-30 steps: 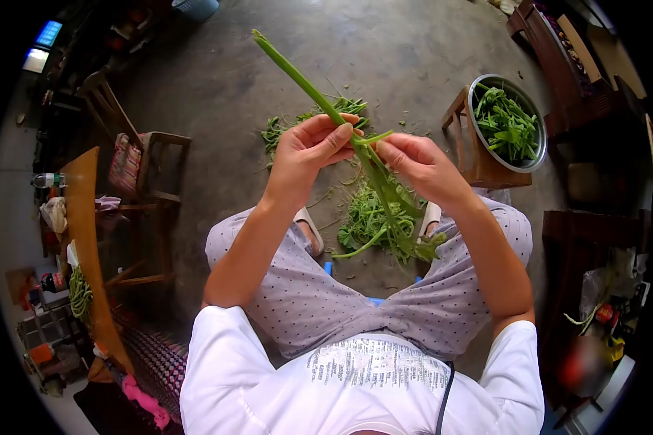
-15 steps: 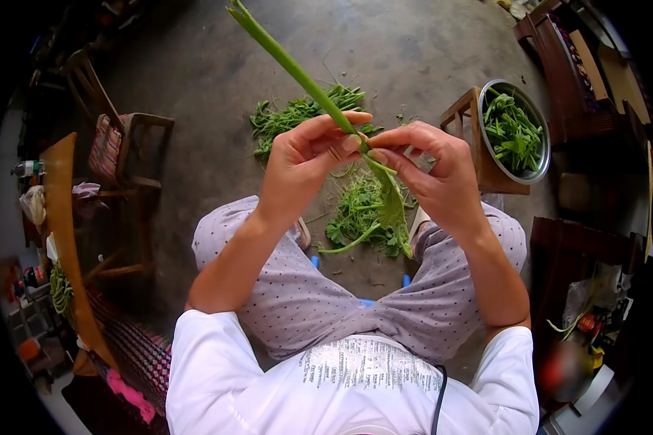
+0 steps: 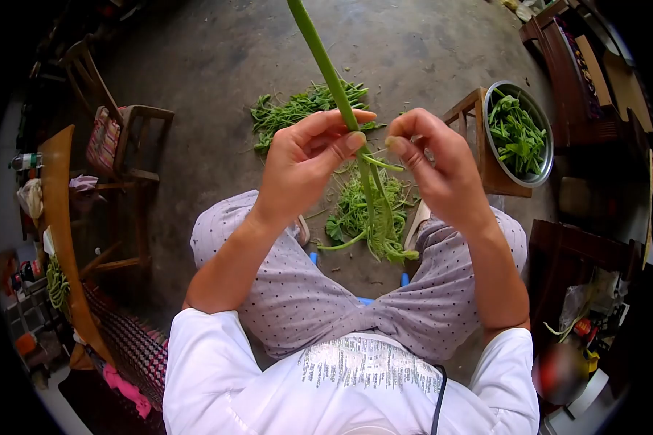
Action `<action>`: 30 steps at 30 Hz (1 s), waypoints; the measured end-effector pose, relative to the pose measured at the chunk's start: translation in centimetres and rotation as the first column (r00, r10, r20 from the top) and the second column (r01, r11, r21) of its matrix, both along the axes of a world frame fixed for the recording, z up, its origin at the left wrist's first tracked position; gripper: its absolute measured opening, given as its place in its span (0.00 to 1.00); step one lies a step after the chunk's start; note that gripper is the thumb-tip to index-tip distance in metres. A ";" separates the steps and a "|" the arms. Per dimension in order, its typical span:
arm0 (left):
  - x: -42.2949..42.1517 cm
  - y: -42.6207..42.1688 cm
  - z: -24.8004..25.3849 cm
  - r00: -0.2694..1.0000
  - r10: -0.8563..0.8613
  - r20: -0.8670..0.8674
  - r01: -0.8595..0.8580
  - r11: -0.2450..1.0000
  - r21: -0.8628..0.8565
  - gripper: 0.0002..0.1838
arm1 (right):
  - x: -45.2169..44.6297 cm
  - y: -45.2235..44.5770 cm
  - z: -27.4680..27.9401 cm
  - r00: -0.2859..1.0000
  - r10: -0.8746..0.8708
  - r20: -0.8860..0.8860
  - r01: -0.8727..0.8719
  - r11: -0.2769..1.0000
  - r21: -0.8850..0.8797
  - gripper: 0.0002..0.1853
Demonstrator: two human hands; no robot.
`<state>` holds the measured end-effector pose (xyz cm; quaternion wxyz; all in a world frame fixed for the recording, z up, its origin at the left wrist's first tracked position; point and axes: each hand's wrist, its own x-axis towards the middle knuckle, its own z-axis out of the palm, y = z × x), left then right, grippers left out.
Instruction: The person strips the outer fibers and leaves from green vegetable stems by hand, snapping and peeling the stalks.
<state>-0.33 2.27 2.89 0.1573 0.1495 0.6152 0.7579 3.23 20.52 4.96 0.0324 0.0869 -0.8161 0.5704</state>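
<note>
My left hand is closed on a long green leafy stem, pinched between thumb and fingers. The stalk rises away from me past the top edge, while its leafy lower end hangs between my knees. A short side shoot sticks out just below the grip. Apart from the stem, to its right, is my right hand, thumb and fingertips pressed together; whatever they hold is too small to make out. Beneath lies a heap of green trimmings, and farther off a pile of cut greens, both on the floor.
At the right, a metal basin of greens stands on a wooden stool. A wooden chair with a striped cushion and a table edge are at the left. Dark wooden furniture lines the right side.
My right hand has come away from the stem, a little to the right. The stem has swung more upright in my left hand, its top moving right.
</note>
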 end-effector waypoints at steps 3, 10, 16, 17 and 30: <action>-0.1 -0.5 0.2 0.998 -0.039 0.042 0.039 0.999 0.001 0.15 | -0.6 1.2 0.4 0.988 0.001 0.155 0.052 0.938 -0.343 0.04; -0.3 -0.9 0.1 0.998 -0.067 0.004 0.066 0.993 0.099 0.15 | -0.5 1.5 0.1 0.998 -0.064 0.000 0.063 0.991 -0.119 0.05; 0.1 -0.4 0.3 0.999 -0.032 -0.008 0.033 0.989 0.143 0.15 | 0.3 -0.4 1.4 0.976 -0.049 -0.214 0.075 0.990 0.119 0.08; 0.2 -0.3 0.4 1.000 -0.031 0.004 0.030 0.990 0.138 0.16 | 0.4 -0.7 1.4 0.974 -0.073 -0.216 0.098 0.989 0.108 0.07; 0.3 0.5 -0.1 0.999 0.005 0.049 -0.015 0.980 0.197 0.17 | 0.4 -1.4 0.6 0.942 -0.134 -0.308 0.201 0.960 0.197 0.05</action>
